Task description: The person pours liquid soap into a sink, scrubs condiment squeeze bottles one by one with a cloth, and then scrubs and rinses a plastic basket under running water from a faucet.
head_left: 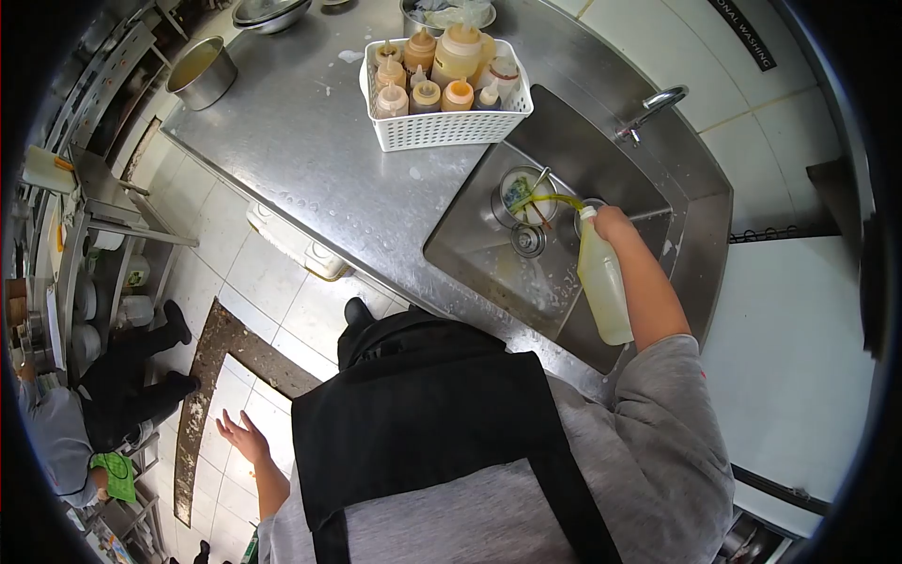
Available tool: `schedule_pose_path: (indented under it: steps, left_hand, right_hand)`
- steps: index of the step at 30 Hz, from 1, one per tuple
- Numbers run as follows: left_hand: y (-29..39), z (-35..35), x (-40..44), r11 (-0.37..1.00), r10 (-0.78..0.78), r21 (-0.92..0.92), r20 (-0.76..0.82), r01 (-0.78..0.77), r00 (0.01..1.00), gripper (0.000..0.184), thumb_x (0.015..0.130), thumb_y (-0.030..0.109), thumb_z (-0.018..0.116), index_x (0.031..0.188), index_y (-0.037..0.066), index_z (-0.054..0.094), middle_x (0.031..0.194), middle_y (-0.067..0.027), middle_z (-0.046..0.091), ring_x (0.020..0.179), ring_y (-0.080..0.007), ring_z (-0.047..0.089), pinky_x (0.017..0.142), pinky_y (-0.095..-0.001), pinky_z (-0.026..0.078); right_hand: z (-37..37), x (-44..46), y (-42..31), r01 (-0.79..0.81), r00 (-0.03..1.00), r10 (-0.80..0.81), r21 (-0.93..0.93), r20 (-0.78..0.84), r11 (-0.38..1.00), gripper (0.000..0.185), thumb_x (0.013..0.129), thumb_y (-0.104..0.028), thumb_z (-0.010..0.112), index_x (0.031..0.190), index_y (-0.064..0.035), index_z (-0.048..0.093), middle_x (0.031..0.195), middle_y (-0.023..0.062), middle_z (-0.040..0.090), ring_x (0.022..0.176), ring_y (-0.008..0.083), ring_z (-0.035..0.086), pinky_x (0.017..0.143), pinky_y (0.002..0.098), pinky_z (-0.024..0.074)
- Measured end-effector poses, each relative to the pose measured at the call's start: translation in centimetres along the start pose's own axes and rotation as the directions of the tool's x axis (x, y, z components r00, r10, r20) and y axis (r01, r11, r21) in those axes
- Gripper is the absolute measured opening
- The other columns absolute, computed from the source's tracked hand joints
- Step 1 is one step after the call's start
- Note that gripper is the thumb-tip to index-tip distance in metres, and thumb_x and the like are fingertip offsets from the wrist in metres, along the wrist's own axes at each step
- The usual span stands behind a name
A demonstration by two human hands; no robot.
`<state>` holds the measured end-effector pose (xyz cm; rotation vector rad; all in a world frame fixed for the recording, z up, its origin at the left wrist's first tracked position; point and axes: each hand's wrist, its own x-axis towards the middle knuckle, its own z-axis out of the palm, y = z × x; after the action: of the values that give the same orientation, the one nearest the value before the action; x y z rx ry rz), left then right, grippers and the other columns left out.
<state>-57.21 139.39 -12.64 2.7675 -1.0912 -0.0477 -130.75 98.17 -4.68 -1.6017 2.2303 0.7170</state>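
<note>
My right hand (613, 224) is closed around the neck of a plastic bottle (603, 287) holding pale yellow-green liquid. The bottle is tipped over the sink (498, 273), and a yellow-green stream (561, 199) runs from its mouth into a metal pot (507, 209). Inside that pot lie a blue-green scrubbing item and some utensils, partly covered by liquid. Just beside the pot is the sink drain (528, 241). Another round metal vessel (592, 205) is partly hidden behind my right hand. Away to the left, my left hand (243, 436) hangs over the floor, fingers spread and holding nothing.
A white basket (451, 133) of squeeze bottles stands at the sink's edge on the steel counter (310, 122). A pot (202, 73) sits at the counter's left end. The faucet (652, 111) is behind the basin. Another person (122, 399) works at the left shelves.
</note>
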Motion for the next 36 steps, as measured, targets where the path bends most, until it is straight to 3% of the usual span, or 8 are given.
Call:
schedule_pose_path:
  steps: [15,24,26,27,28,30,32,36]
  left_hand:
    - [0.9,2.3,9.3,0.998,0.067,-0.018,0.09,-0.065,0.994,0.053,0.091,0.037,0.047,0.132,0.007,0.033,0.139,-0.0224,0.019,0.118,-0.0389,0.038,0.097,-0.0427,0.035]
    - [27.1,-1.0,15.0,0.631,0.72,-0.39,-0.026,-0.67,0.693,0.055,0.077,0.01,0.063,0.127,0.006,0.041,0.137,-0.022,0.027,0.123,-0.0404,0.033,0.1,-0.0435,0.033]
    - [33.1,-1.4,14.2,0.528,0.786,-0.468,-0.047,-0.709,0.616,0.055,0.077,0.009,0.063,0.127,0.007,0.041,0.137,-0.0213,0.027,0.123,-0.0401,0.033,0.099,-0.0433,0.033]
    - [35.7,-1.4,13.6,0.482,0.81,-0.513,-0.048,-0.71,0.584,0.055,0.078,0.009,0.063,0.128,0.007,0.041,0.137,-0.0213,0.027,0.123,-0.04,0.033,0.099,-0.0432,0.033]
    - [38.1,-1.3,12.8,0.436,0.833,-0.555,-0.048,-0.709,0.55,0.055,0.078,0.008,0.062,0.128,0.007,0.041,0.137,-0.0214,0.027,0.123,-0.04,0.033,0.099,-0.0432,0.033]
    - [41.9,-0.3,10.9,0.461,0.825,-0.551,-0.021,-0.695,0.564,0.055,0.079,0.012,0.061,0.129,0.006,0.038,0.136,-0.0216,0.028,0.121,-0.0403,0.035,0.099,-0.0434,0.033]
    - [43.5,1.7,9.2,0.538,0.784,-0.494,-0.005,-0.683,0.621,0.055,0.081,0.017,0.06,0.129,0.005,0.037,0.134,-0.0215,0.032,0.12,-0.0393,0.036,0.099,-0.0437,0.032]
    - [44.8,2.4,7.9,0.623,0.749,-0.316,-0.023,-0.715,0.662,0.059,0.078,0.027,0.061,0.129,0.006,0.039,0.13,-0.0169,0.04,0.121,-0.0338,0.038,0.098,-0.0433,0.03]
  right_hand:
    - [2.3,-6.9,-5.6,0.111,0.896,0.103,0.442,-0.432,0.89,0.043,0.089,-0.035,0.047,0.105,0.0048,0.047,0.088,0.028,0.06,0.083,0.0434,0.058,0.074,0.0494,0.0454]
    - [12.7,-6.5,-13.2,0.228,0.969,-0.051,0.792,-0.243,0.566,0.035,0.085,-0.029,0.056,0.106,-0.0028,0.052,0.094,0.0184,0.062,0.083,0.031,0.062,0.07,0.0404,0.0498]
    - [10.3,-6.4,-11.7,0.181,0.88,-0.466,0.841,0.094,0.51,0.037,0.083,-0.034,0.059,0.106,-0.0049,0.054,0.099,0.0121,0.061,0.088,0.0213,0.059,0.065,0.037,0.0509]
    - [6.8,-5.1,-10.1,0.03,0.859,-0.413,0.776,0.302,0.63,0.04,0.082,-0.039,0.061,0.103,-0.0062,0.056,0.102,0.0088,0.059,0.091,0.0176,0.055,0.062,0.0363,0.0508]
    - [3.4,-2.5,-7.2,0.226,0.869,-0.47,0.725,0.151,0.651,0.04,0.083,-0.039,0.059,0.103,-0.0042,0.056,0.102,0.01,0.059,0.091,0.0201,0.056,0.068,0.0377,0.0505]
    - [-0.1,3.9,-2.4,0.048,0.943,0.188,0.672,-0.274,0.739,0.049,0.087,-0.036,0.053,0.116,0.0025,0.048,0.113,0.0229,0.054,0.104,0.0355,0.052,0.092,0.0411,0.0402]
    - [-2.8,9.4,2.5,0.081,0.588,0.227,0.335,-0.776,0.939,0.069,0.085,-0.036,0.055,0.134,0.0026,0.027,0.14,0.0208,0.028,0.13,0.0341,0.027,0.103,0.043,0.0295]
    - [-1.5,12.9,3.2,-0.087,0.699,0.283,0.315,-0.657,0.945,0.072,0.083,-0.037,0.057,0.137,-0.0026,0.024,0.146,0.0129,0.017,0.134,0.0293,0.018,0.104,0.0468,0.0268]
